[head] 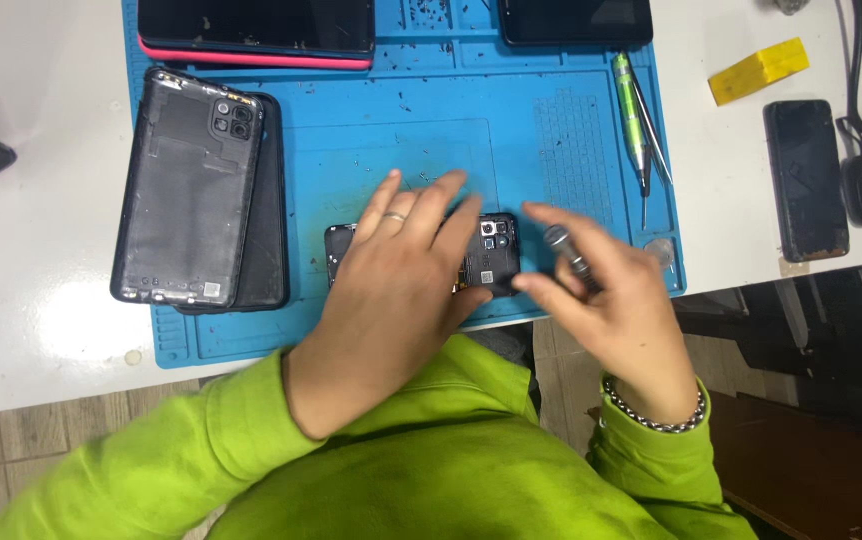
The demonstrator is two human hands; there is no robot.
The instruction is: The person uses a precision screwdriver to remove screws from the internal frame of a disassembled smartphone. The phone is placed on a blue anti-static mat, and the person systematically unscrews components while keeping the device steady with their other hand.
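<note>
Pressing flat and open, the left hand [406, 270] pins the opened phone [491, 255] on the blue mat [571, 130]. The right hand [606, 290] grips a screwdriver [569, 255] beside it. The phone looks light, rigid, fragile inside; its edges seem the safest hold.

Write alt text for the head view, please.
A left hand presses flat on an opened phone on a blue repair mat; the right hand holds a small metal screwdriver beside it. A removed back cover lies left.
</note>
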